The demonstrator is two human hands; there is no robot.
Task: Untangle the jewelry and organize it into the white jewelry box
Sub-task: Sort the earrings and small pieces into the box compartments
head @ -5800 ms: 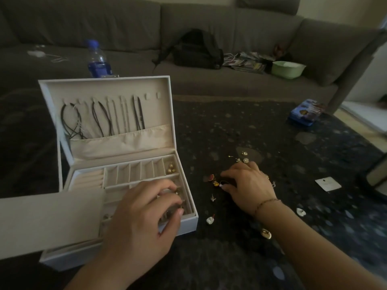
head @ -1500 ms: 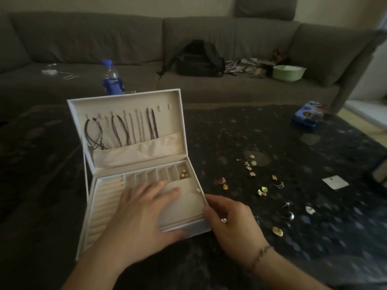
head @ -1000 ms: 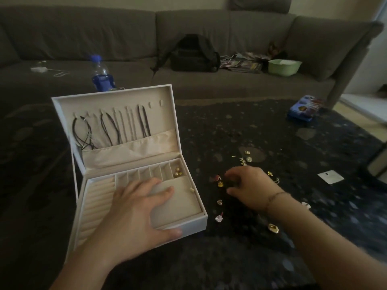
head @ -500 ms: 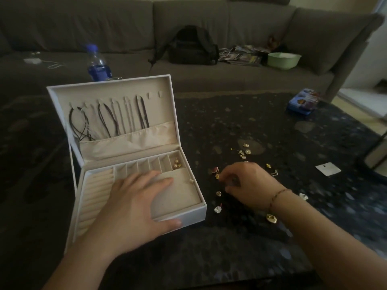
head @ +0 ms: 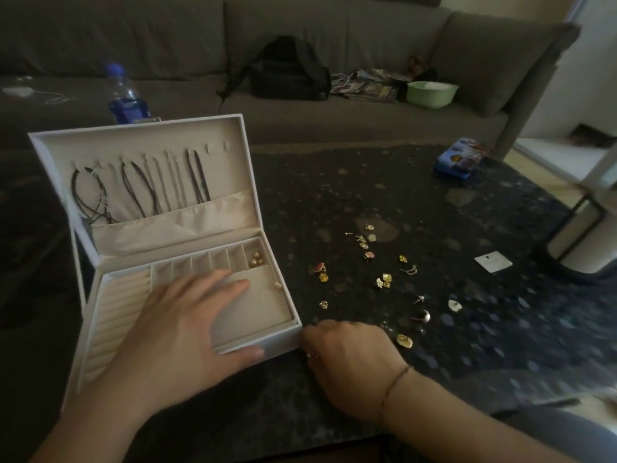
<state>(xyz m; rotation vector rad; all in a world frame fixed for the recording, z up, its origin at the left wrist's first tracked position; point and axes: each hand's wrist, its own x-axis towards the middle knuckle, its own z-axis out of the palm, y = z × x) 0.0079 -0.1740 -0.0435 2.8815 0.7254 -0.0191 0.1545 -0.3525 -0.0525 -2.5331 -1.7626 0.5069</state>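
The white jewelry box stands open on the dark counter under the flat, relaxed left hand, and the right hand – fingers curled at the box corner, what they hold hidden – may knock the loose earrings to the floor.

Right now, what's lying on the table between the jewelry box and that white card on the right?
In the head view, loose earrings are scattered on the dark table between the jewelry box and the white card.
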